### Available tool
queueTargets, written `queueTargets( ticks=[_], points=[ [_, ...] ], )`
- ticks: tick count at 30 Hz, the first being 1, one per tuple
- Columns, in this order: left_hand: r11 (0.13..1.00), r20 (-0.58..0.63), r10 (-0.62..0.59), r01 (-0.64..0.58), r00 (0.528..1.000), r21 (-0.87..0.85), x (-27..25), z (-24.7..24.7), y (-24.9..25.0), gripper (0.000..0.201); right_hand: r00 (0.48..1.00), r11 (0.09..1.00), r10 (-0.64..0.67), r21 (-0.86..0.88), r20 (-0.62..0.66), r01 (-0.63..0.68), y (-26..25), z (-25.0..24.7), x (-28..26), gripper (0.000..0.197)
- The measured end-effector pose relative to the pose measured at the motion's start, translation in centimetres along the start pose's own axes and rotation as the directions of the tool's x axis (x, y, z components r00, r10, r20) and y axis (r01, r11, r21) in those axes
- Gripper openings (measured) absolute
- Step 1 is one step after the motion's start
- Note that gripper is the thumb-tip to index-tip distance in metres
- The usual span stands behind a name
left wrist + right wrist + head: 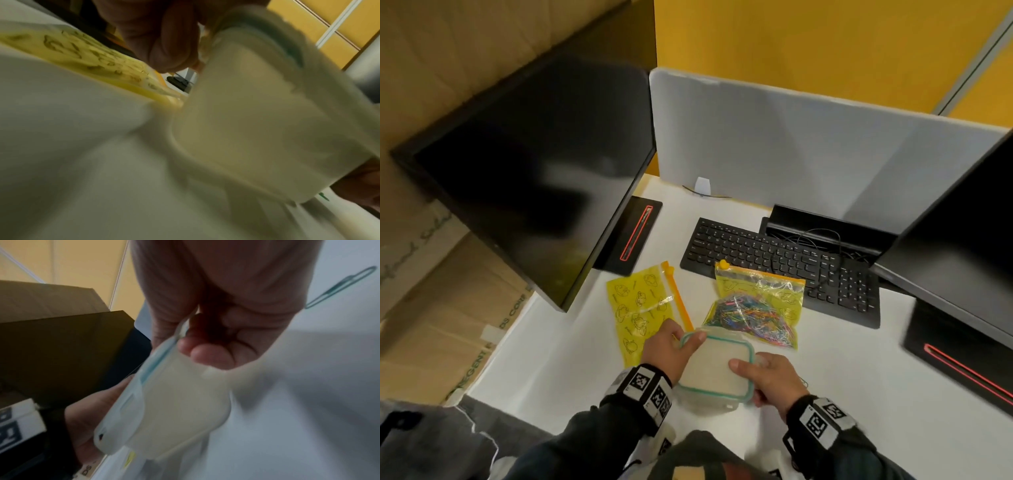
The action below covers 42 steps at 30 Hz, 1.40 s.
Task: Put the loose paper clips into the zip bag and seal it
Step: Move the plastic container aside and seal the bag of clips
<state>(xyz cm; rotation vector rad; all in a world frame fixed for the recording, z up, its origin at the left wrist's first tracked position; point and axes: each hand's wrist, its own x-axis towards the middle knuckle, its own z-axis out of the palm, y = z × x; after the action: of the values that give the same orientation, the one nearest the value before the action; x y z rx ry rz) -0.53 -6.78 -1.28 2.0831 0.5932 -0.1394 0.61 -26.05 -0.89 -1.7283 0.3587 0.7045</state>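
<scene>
A translucent lidded container with a teal rim sits between both hands near the desk's front edge. My left hand grips its far left corner, thumb on the lid. On its right side my right hand holds it, thumb on top and fingers curled under the rim. Behind it lies a yellow zip bag full of coloured paper clips, with its slider at the left end. One teal paper clip lies loose on the desk by my right hand. The container's contents are hidden.
A second, flat yellow zip bag lies left of the container, partly under my left hand. A black keyboard with a cable sits behind the bags. Monitors stand left and right on the white desk; a grey divider closes the back.
</scene>
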Motion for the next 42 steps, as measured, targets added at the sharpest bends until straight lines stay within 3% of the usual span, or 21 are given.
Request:
queueTargets(
  ticks=[4, 9, 10, 12, 14, 16, 20, 24, 26, 28, 30, 33, 34, 37, 39, 42],
  points=[
    [0.991, 0.037, 0.107, -0.110, 0.994, 0.077, 0.0, -1.1, 0.8, 0.029, 0.962, 0.962, -0.205, -0.218, -0.179, 0.164, -1.4, -0.1, -0.8, 0.039],
    [0.962, -0.028, 0.265, -0.267, 0.964, -0.064, 0.1, -3.0, 2.5, 0.024, 0.960, 0.956, -0.232, 0.145, -0.159, 0.255, -4.6, -3.9, -2.6, 0.025],
    [0.958, -0.032, 0.285, -0.286, 0.958, -0.037, 0.5, -3.2, 2.3, 0.020, 0.947, 0.934, -0.243, 0.211, -0.212, 0.287, -5.2, -5.5, -2.9, 0.023],
    [0.940, 0.067, 0.280, -0.287, 0.958, 0.186, 1.5, -3.3, 1.2, 0.007, 0.883, 0.881, -0.277, 0.267, -0.379, 0.391, -5.6, -8.8, -3.3, 0.025],
    [0.859, 0.219, 0.141, -0.229, 0.965, 0.457, 2.2, -3.1, -0.2, 0.032, 0.776, 0.877, -0.345, 0.114, -0.529, 0.467, -5.1, -11.3, -3.8, 0.029],
    [0.798, 0.260, 0.078, -0.216, 0.963, 0.563, 2.8, -3.1, -0.5, 0.049, 0.707, 0.892, -0.400, -0.069, -0.584, 0.448, -3.9, -12.7, -4.1, 0.029],
    [0.811, 0.267, 0.144, -0.268, 0.953, 0.521, 3.0, -3.3, 0.7, 0.042, 0.704, 0.916, -0.375, -0.123, -0.604, 0.382, -0.8, -13.1, -3.9, 0.023],
    [0.864, 0.351, 0.060, -0.225, 0.934, 0.450, 2.2, -2.6, 1.3, 0.034, 0.678, 0.924, -0.361, -0.149, -0.640, 0.352, 0.6, -12.3, -4.0, 0.022],
    [0.847, 0.320, 0.113, -0.260, 0.941, 0.464, 2.2, -2.3, 0.9, 0.025, 0.614, 0.886, -0.461, -0.371, -0.641, 0.278, 0.7, -12.0, -4.3, 0.022],
    [0.792, 0.288, 0.157, -0.295, 0.944, 0.534, 2.4, -2.4, 0.2, 0.026, 0.583, 0.742, -0.600, -0.653, -0.547, 0.151, 1.0, -11.7, -4.7, 0.018],
    [0.682, 0.310, 0.106, -0.296, 0.945, 0.669, 2.6, -2.7, -0.6, 0.039, 0.644, 0.571, -0.654, -0.817, -0.397, 0.076, 1.8, -11.4, -4.6, 0.015],
    [0.546, 0.310, 0.068, -0.295, 0.948, 0.784, 3.0, -2.8, -0.8, 0.040, 0.808, 0.393, -0.540, -0.920, -0.235, -0.005, 3.7, -10.9, -3.5, 0.025],
    [0.513, 0.311, 0.089, -0.311, 0.946, 0.800, 3.3, -2.8, -0.7, 0.035, 0.851, 0.362, -0.474, -0.931, -0.227, -0.046, 4.0, -10.6, -3.3, 0.021],
    [0.411, 0.362, 0.115, -0.377, 0.925, 0.830, 4.2, -3.0, -0.4, 0.028, 0.914, 0.368, -0.320, -0.922, -0.250, -0.123, 4.3, -10.3, -3.1, 0.016],
    [0.483, 0.334, 0.101, -0.339, 0.937, 0.807, 4.3, -3.4, 0.1, 0.022, 0.916, 0.419, -0.299, -0.899, -0.268, -0.127, 3.6, -10.3, -3.3, 0.026],
    [0.777, 0.196, 0.219, -0.293, 0.956, 0.557, 3.2, -4.9, 1.9, 0.006, 0.867, 0.593, -0.396, -0.805, -0.304, -0.011, 1.3, -10.3, -4.2, 0.030]
  ],
)
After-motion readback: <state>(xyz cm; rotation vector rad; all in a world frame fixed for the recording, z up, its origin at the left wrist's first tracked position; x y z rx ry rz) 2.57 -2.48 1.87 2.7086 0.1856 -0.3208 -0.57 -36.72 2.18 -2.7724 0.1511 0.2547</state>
